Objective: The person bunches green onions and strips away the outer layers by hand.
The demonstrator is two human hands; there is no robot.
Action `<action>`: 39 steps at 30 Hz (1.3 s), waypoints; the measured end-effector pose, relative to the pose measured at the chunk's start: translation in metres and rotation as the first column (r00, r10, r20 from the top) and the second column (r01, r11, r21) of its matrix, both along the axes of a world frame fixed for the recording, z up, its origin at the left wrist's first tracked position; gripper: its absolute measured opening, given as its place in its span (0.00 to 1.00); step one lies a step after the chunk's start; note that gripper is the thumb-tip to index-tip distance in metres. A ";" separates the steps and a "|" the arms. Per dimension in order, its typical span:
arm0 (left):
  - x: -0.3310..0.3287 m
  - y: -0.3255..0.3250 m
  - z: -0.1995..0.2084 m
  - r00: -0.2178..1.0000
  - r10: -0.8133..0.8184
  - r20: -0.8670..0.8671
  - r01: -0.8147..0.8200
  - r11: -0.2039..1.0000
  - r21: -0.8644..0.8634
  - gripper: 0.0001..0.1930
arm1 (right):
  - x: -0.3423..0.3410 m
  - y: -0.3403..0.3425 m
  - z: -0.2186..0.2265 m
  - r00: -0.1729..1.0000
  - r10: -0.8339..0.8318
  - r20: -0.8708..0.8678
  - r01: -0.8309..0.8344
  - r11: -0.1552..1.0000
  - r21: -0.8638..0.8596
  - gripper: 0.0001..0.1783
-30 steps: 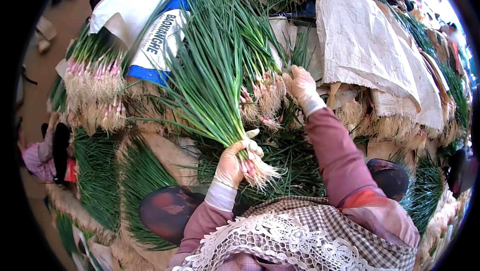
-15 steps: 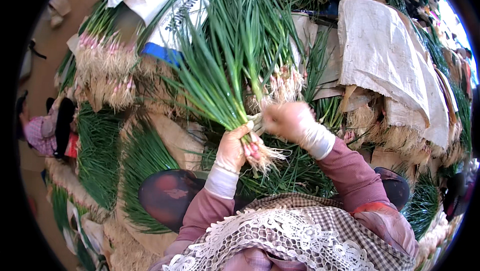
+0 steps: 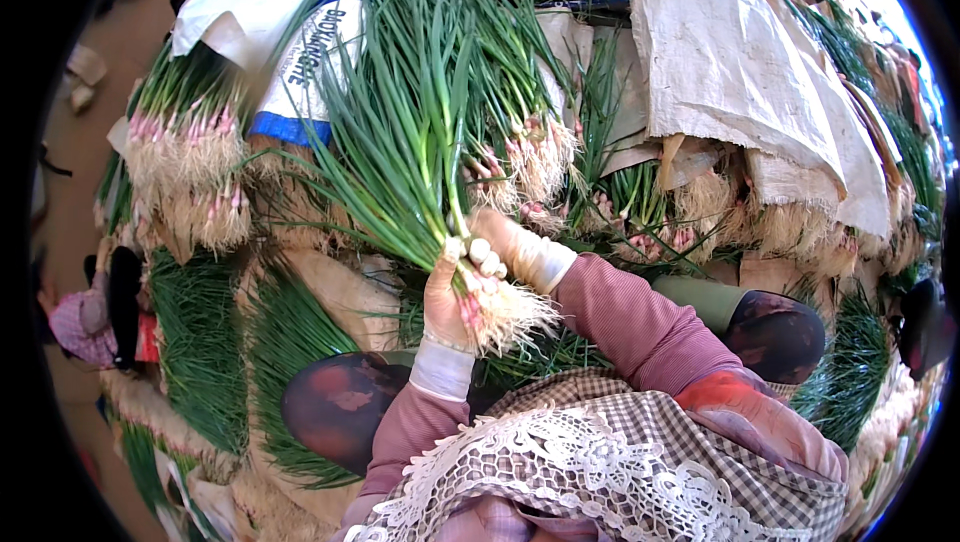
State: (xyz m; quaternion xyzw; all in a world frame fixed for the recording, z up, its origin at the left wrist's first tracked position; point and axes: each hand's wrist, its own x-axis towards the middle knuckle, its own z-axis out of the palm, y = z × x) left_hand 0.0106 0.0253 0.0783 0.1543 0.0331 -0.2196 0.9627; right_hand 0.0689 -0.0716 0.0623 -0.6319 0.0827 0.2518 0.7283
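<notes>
A bunch of spring onions (image 3: 430, 157), long green leaves pointing up and away, is held upright but tilted in front of me. Its pink bulbs and pale stringy roots (image 3: 510, 316) hang toward my lap. My left hand (image 3: 446, 304), in a pale glove, is closed round the stems just above the bulbs, thumb on top. Against the right side of the same stems, my right hand (image 3: 507, 244) has its fingers curled round them. Behind the held bunch lie more spring onions (image 3: 540, 147) with pink bulbs and roots showing.
A blue-and-white sack (image 3: 310, 72) and spring onions with roots outward (image 3: 190, 157) lie at the far left. Beige cloth (image 3: 740, 72) covers bundles at the right. Cut greens (image 3: 290, 362) lie beside my left knee (image 3: 340, 412). Another person (image 3: 90, 322) sits at the left edge.
My right hand, blurred and reaching beside the stems before, has come in left and now curls round them at the bulbs. My left hand keeps its hold. The whole view has shifted slightly.
</notes>
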 end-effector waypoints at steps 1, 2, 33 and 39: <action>-0.001 -0.001 0.000 0.997 -0.043 0.057 0.046 0.997 -0.061 0.09 | -0.001 -0.006 -0.010 0.967 0.188 0.173 -0.091 0.887 -0.452 0.15; -0.002 -0.005 0.001 0.995 -0.057 0.086 0.063 0.995 -0.075 0.09 | -0.001 -0.015 -0.020 0.916 0.371 0.152 -0.137 0.646 -0.751 0.14; 0.016 0.007 0.005 0.980 -0.033 -0.197 0.120 0.887 0.445 0.10 | -0.017 -0.062 0.035 0.716 0.567 0.408 0.052 0.539 -0.841 0.16; 0.007 -0.012 -0.001 0.986 -0.004 -0.168 0.101 0.812 0.574 0.10 | 0.003 -0.065 0.015 0.777 0.364 0.513 0.168 0.666 -0.727 0.22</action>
